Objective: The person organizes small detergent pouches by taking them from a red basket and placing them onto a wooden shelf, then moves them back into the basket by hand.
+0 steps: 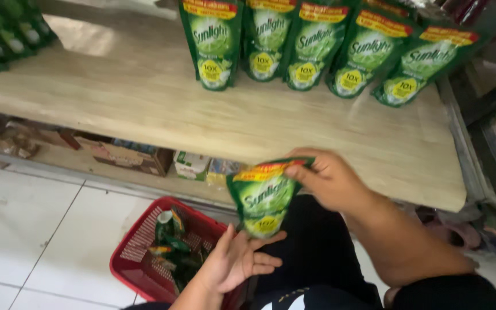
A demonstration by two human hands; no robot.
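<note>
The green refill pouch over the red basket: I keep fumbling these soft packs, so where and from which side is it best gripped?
Probably the flat sealed top edge of the green pouch, pinched from the right side, as the right hand does. The pouch hangs tilted with its fuller bottom down, where the left hand touches it from below, above the red basket.
</note>
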